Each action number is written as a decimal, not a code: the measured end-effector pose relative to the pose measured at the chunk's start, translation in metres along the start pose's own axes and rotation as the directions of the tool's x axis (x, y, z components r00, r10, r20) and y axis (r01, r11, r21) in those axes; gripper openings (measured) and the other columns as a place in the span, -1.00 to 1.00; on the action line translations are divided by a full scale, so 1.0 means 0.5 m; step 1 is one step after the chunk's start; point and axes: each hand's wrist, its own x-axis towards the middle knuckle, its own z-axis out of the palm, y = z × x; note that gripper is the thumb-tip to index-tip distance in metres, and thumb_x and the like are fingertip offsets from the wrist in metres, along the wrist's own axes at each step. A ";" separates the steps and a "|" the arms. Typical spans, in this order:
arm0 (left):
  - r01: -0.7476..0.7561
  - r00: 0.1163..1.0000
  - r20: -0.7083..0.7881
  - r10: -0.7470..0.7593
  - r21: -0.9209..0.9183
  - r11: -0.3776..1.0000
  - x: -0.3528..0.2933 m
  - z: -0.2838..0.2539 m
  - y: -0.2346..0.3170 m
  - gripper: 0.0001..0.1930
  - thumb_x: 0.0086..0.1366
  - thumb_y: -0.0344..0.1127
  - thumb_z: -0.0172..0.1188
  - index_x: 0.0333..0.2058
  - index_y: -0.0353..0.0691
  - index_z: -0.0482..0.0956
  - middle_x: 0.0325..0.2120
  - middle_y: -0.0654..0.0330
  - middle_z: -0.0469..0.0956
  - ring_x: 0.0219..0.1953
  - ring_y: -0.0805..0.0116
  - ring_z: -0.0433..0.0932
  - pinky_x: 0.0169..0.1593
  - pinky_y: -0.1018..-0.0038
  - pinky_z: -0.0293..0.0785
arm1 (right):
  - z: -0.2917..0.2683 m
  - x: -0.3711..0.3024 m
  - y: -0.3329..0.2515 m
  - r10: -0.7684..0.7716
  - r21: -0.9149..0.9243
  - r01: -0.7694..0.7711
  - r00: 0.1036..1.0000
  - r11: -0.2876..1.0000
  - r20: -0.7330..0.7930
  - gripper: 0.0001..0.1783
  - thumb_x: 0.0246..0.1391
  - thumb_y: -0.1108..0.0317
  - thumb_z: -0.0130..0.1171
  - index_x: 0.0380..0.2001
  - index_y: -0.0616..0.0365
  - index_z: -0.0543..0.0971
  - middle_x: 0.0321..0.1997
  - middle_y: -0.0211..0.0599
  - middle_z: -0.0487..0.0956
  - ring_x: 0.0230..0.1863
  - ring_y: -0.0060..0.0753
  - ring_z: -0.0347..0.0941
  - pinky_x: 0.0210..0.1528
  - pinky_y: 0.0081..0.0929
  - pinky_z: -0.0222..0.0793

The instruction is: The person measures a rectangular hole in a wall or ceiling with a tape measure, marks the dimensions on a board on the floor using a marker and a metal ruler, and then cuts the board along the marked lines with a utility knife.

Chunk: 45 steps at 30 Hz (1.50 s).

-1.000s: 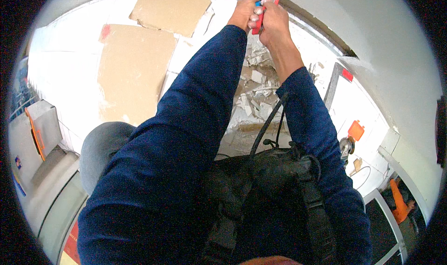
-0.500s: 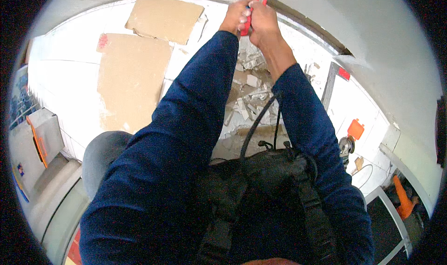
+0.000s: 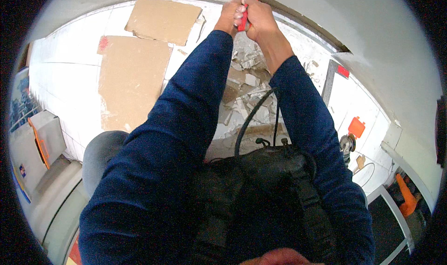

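At the far top, by the foot of the wall, my two hands are close together on a red hand tool point(image 3: 242, 21). My left hand point(image 3: 230, 14) curls its fingers round the tool from the left. From the other side, my right hand point(image 3: 261, 17) is closed against it as well. The tool's working end is hidden by the hands, so its kind cannot be made out. It sits at the left end of a long dark slot point(image 3: 302, 18) cut along the wall. Broken plaster pieces point(image 3: 249, 81) lie in a heap below my hands.
Two brown board pieces point(image 3: 135, 81) lie on the white tiled floor at left. A metal square with a red mark point(image 3: 330, 81), an orange case point(image 3: 356, 127) and an angle grinder point(image 3: 346, 145) are on the right. A grey box point(image 3: 42, 137) stands far left.
Both hands and the red tool have shifted slightly left and up in the picture. The grip stays closed. The view itself has moved a little.
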 end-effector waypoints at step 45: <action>0.178 0.783 0.485 -0.389 0.425 0.888 -0.185 0.081 -0.103 -0.71 0.15 -0.11 0.22 -0.31 -0.20 0.46 -0.42 0.17 0.44 -0.39 0.27 0.47 -0.11 0.07 0.44 | -0.086 -0.230 -0.218 -0.079 -0.927 0.196 0.981 0.319 0.180 -0.72 -0.01 0.33 0.14 -0.28 0.31 0.56 -0.57 -0.34 0.49 -0.68 -0.49 0.37 -0.62 -0.42 0.27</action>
